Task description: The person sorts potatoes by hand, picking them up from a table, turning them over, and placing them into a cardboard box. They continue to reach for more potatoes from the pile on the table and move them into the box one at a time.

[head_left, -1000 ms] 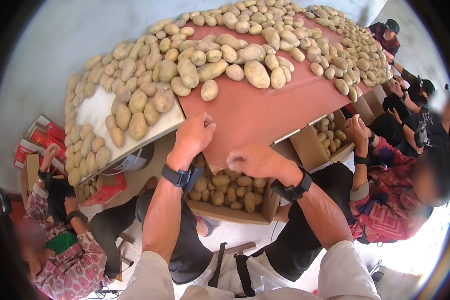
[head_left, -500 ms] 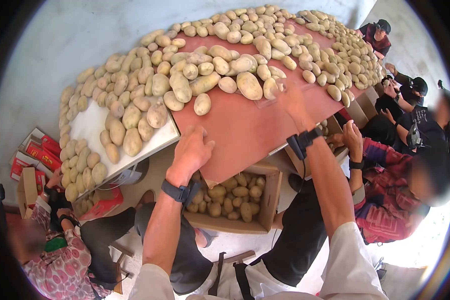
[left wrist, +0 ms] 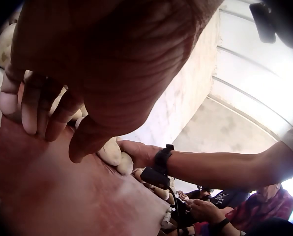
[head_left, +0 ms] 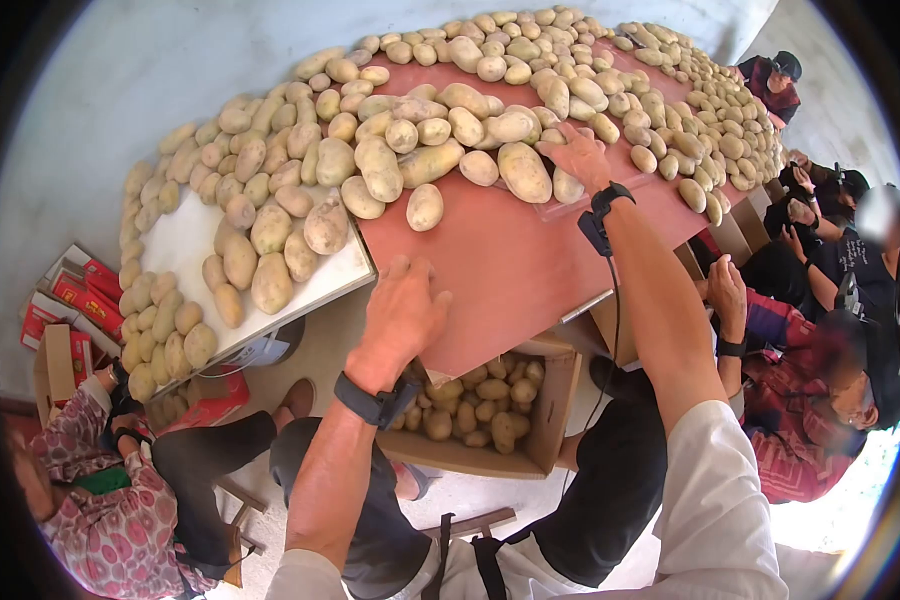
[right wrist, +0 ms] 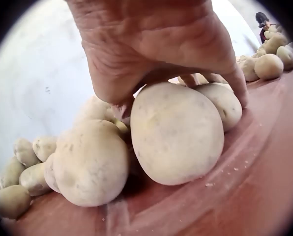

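My right hand (head_left: 580, 158) reaches over the front edge of the potato heap on the red tabletop (head_left: 490, 265). In the right wrist view its thumb and fingers curl down round a large pale potato (right wrist: 178, 132), with a smaller potato (right wrist: 224, 105) close against the fingers. A second big potato (right wrist: 91, 162) lies beside the thumb. My left hand (head_left: 403, 315) hovers at the near edge of the red tabletop, fingers loosely bent and holding nothing. A single potato (head_left: 425, 207) lies on the red surface beyond it.
Below the table edge stands a cardboard box (head_left: 560, 405) of potatoes. More potatoes rest on the white board (head_left: 175, 235) at left. People sit on both sides, one in a red patterned shirt (head_left: 780, 400). Red cartons (head_left: 85, 295) lie at far left.
My right hand has moved from above the box, forward and right, to the heap, where its fingers now curl round a potato. My left hand stays near the table edge.
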Available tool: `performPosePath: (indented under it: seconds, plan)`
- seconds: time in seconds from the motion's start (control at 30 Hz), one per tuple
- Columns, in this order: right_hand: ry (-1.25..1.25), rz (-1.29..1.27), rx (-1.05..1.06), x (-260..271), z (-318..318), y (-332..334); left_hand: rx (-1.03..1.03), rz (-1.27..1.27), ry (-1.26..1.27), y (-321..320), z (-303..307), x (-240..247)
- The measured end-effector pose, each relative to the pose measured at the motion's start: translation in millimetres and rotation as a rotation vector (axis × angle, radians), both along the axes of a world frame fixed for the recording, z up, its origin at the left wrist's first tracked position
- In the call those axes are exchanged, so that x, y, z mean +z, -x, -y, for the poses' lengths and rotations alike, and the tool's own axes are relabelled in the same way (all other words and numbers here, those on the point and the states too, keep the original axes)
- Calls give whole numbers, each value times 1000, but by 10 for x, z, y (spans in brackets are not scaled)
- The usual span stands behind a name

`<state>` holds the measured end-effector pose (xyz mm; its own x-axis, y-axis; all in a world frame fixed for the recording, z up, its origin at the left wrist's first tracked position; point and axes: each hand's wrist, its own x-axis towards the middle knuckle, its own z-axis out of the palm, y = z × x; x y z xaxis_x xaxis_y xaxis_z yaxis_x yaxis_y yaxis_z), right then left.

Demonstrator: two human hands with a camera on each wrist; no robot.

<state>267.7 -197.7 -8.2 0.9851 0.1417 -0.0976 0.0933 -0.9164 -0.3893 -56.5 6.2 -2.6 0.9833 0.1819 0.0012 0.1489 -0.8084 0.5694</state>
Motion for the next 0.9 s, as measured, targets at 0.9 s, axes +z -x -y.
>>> performPosePath:
  seconds: [0.9]
  plan:
    - [-281,303,432,-197,-314,2024,119,-14,253,-21,85,103]
